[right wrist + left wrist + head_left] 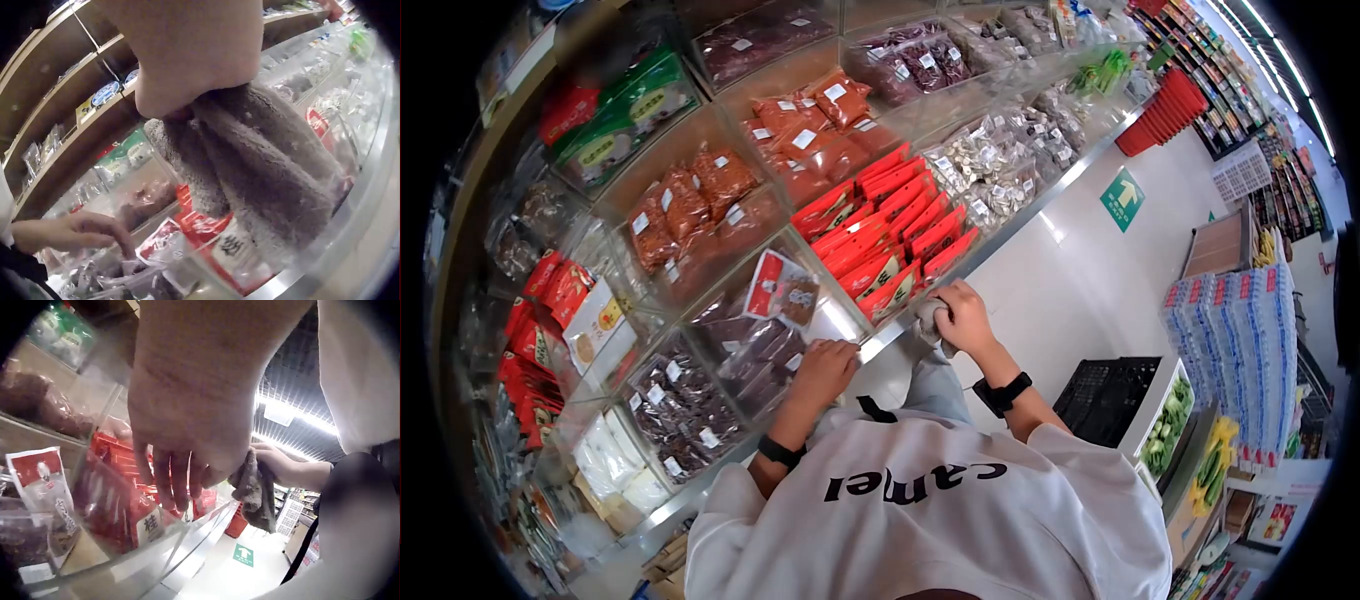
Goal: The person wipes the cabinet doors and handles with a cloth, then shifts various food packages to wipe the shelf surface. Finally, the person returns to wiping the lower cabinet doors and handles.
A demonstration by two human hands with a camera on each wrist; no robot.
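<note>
A grey fluffy cloth point(930, 318) point(255, 495) point(269, 169) hangs from my right hand point(965, 318) point(194, 59), whose fingers grip its top, beside the metal front edge of the display. My left hand point(827, 370) point(190, 406) point(84, 232) is at the front edge of a clear bin, fingers extended downward and holding nothing visible; whether they touch the edge I cannot tell. Behind the hands stand red packets point(890, 225) point(119, 506) in a bin. Near my left hand, a red and white packet point(782, 290) point(44, 481) point(164, 242) lies over dark bagged goods.
Clear-walled bins of bagged dried goods point(690, 205) stretch along the display's metal rim point(1040, 205). Red baskets point(1163, 112) are stacked at its far end. On the right are a black crate point(1108, 400), greens point(1168, 425) and stacked bottle packs point(1235, 350). Pale floor point(1055, 270) lies between.
</note>
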